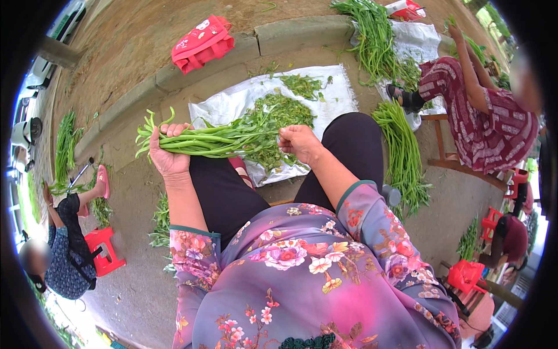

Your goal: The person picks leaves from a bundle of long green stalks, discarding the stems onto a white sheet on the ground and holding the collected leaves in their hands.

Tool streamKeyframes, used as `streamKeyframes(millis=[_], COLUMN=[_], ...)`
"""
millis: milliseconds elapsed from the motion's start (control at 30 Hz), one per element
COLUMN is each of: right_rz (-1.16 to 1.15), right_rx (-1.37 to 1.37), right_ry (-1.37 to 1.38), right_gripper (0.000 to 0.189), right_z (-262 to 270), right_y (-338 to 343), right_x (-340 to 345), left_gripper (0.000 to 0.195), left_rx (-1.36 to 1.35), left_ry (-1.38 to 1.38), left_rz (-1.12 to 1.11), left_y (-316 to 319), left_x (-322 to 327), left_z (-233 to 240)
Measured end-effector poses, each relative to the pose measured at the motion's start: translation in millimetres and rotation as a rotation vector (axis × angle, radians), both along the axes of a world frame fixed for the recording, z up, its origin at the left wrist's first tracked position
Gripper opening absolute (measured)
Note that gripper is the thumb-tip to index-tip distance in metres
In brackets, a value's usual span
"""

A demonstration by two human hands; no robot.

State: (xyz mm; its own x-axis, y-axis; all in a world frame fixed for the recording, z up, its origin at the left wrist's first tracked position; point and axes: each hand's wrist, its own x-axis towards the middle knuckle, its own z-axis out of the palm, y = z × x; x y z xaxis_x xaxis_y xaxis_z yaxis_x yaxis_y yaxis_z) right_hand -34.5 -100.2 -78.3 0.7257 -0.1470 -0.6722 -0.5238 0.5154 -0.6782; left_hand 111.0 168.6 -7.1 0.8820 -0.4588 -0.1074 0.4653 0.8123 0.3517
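A bundle of green leafy stalks (pixel 209 141) lies sideways across my lap, cut ends to the left, leaves to the right. My left hand (pixel 168 150) is closed around its stem end. At the leafy end, my right hand (pixel 298 141) has its thumb and fingertips pinched together; whether a leaf or stem is between them is too small to tell. Below and beyond the bundle, a heap of loose leaves (pixel 285 111) rests on a white woven sheet (pixel 340 87) on the ground. Beside my right knee lies a long pile of green stalks (pixel 399 152).
A red bag (pixel 205 43) rests at the concrete kerb (pixel 305 35). More stalks (pixel 375 39) lie at the upper right near a seated person (pixel 475 96). Another person (pixel 69 257) sits left by a red stool (pixel 104 251). A grey-lidded container (pixel 391 195) stands by my right thigh.
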Motion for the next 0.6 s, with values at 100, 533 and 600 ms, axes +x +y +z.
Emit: streamKeyframes(millis=[100, 533, 600], right_rz=[-0.082, -0.127, -0.058], right_rx=[0.059, -0.139, -0.507], right_ry=[0.056, -0.004, -0.048], right_gripper=[0.021, 0.007, 0.008], right_z=[-2.4, -9.7, -17.0], right_y=[2.7, -9.4, -6.6], right_x=[2.5, 4.9, 4.5], left_gripper=[0.018, 0.019, 0.019], left_rx=[-0.017, -0.098, -0.098], left_ry=[-0.004, -0.021, -0.021], left_rz=[-0.006, 0.005, 0.003], left_y=[-0.1, 9.4, 8.5], left_x=[-0.2, -1.0, -0.9], left_z=[-0.5, -2.1, -2.3])
